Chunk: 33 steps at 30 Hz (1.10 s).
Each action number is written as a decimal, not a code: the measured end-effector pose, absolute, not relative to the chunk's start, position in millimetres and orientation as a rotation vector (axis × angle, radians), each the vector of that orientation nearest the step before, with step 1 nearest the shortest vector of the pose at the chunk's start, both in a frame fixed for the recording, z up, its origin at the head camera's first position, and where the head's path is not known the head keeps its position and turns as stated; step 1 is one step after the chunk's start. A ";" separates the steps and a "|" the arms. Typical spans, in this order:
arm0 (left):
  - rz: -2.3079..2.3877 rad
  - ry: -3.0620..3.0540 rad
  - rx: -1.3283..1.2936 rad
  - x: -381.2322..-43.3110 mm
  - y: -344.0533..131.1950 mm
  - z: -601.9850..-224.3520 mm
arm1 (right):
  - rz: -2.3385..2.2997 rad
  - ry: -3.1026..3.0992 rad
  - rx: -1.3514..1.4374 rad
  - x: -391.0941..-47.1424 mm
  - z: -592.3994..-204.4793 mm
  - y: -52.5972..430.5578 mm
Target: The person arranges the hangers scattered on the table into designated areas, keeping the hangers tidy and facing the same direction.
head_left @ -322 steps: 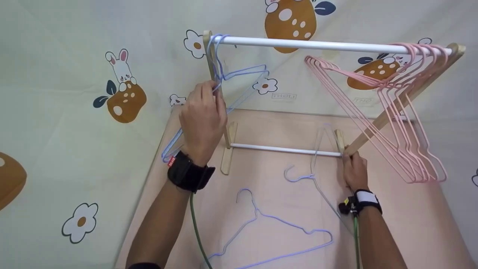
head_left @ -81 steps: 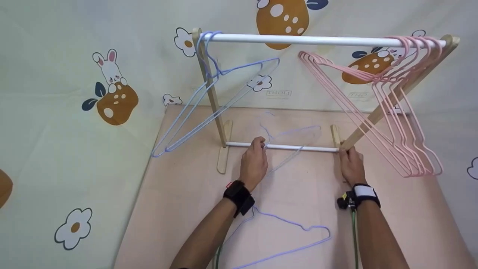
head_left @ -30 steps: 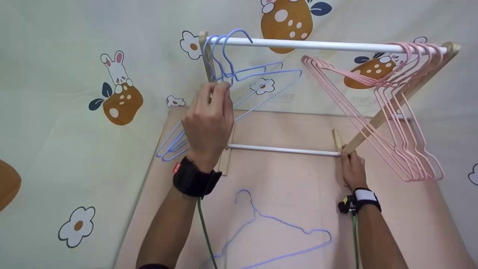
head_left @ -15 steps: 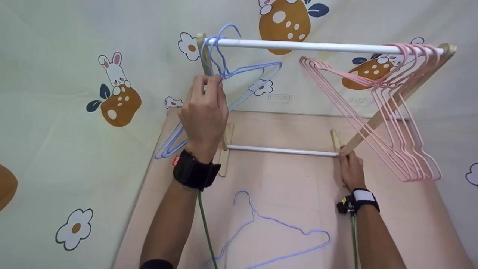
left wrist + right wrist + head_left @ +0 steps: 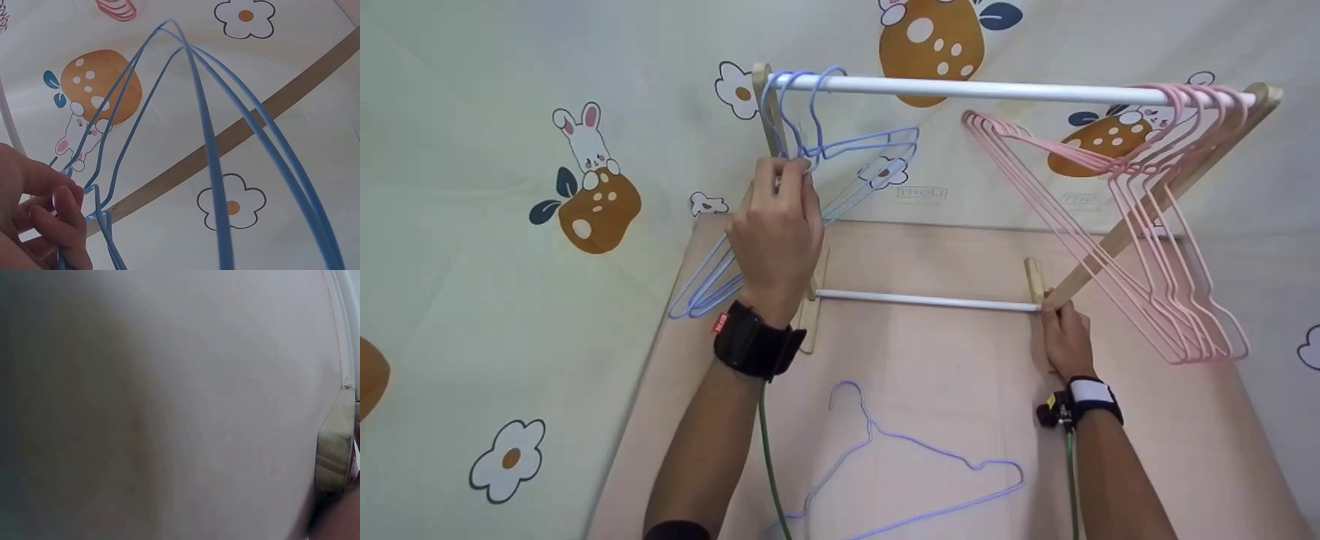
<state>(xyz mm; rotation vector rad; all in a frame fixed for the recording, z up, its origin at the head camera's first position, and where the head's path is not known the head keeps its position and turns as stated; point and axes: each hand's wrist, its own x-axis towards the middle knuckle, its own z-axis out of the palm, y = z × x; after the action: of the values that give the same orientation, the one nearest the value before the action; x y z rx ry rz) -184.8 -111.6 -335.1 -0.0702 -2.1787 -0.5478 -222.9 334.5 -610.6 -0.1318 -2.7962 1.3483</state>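
In the head view my left hand (image 5: pixel 776 232) pinches a blue wire hanger (image 5: pixel 815 120) just below its hook, which sits over the left part of the white top rail (image 5: pixel 997 91). Two more blue hangers (image 5: pixel 782 101) hang beside it by the wooden end post. Thumb and fingertips meet at the hanger necks in the left wrist view, with the blue wires (image 5: pixel 211 140) fanning past. My right hand (image 5: pixel 1069 341) grips the foot of the rack's right wooden post (image 5: pixel 1084 277). The right wrist view is mostly blurred; a wooden end (image 5: pixel 333 461) shows at its edge.
Several pink hangers (image 5: pixel 1161 255) hang bunched at the rail's right end. One blue hanger (image 5: pixel 872 426) lies flat on the pink surface (image 5: pixel 930 360) in front of the rack. A lower white bar (image 5: pixel 930 301) joins the two feet. Patterned sheeting stands behind.
My left hand has lifted a blue hanger from near the lower bar up to the rail. Its hook, raised above the rail half a second ago, now sits lower over it. The right hand stays put.
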 end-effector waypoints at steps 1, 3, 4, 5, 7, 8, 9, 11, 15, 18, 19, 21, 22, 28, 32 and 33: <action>-0.548 -2.178 -0.070 -184.8 -111.2 -335.9 | 1.352 -2.797 -0.131 -222.8 -610.7 334.9; -0.546 -2.174 -0.069 -184.8 -110.5 -337.5 | 1.353 -2.804 -0.134 -222.7 -610.4 335.5; -0.545 -2.173 -0.070 -184.4 -110.4 -338.2 | 1.352 -2.805 -0.140 -222.7 -610.3 335.5; -0.543 -2.172 -0.069 -184.3 -110.6 -339.1 | 1.349 -2.809 -0.146 -222.8 -610.2 335.4; -0.536 -2.171 -0.069 -183.4 -110.8 -340.3 | 1.345 -2.816 -0.164 -222.9 -609.7 335.1; -0.528 -2.173 -0.069 -182.8 -111.0 -340.8 | 1.344 -2.822 -0.173 -222.9 -609.3 334.8; -0.521 -2.176 -0.068 -182.3 -111.2 -341.2 | 1.342 -2.823 -0.181 -222.9 -609.2 334.7; -0.503 -2.181 -0.063 -181.4 -111.8 -342.0 | 1.330 -2.824 -0.189 -223.1 -609.3 334.5; -0.476 -2.186 -0.061 -179.9 -113.1 -343.6 | 1.318 -2.815 -0.187 -223.2 -610.6 334.8; -0.465 -2.187 -0.065 -179.1 -114.3 -345.5 | 1.321 -2.812 -0.188 -222.6 -611.0 334.9; -0.461 -2.187 -0.066 -179.0 -114.6 -345.8 | 1.323 -2.812 -0.188 -222.4 -610.9 334.9; -0.458 -2.187 -0.064 -178.9 -115.1 -346.5 | 1.327 -2.803 -0.191 -222.0 -610.9 335.0; -0.456 -2.188 -0.065 -178.7 -115.3 -346.6 | 1.325 -2.798 -0.194 -221.7 -610.8 334.9; -0.464 -2.184 -0.063 -178.8 -117.2 -347.3 | 1.321 -2.815 -0.194 -222.5 -610.3 334.1; -0.467 -2.181 -0.066 -178.1 -118.5 -348.4 | 1.302 -2.835 -0.203 -221.8 -609.0 333.8; -0.465 -2.181 -0.067 -177.9 -118.7 -348.9 | 1.298 -2.838 -0.202 -221.7 -608.9 333.9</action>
<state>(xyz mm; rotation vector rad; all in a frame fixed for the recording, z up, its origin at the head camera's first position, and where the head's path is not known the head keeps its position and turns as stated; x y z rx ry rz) -177.9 -118.7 -348.9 -0.0667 -2.1807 -0.4649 -221.7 333.9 -608.9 -0.2023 -2.8383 1.2976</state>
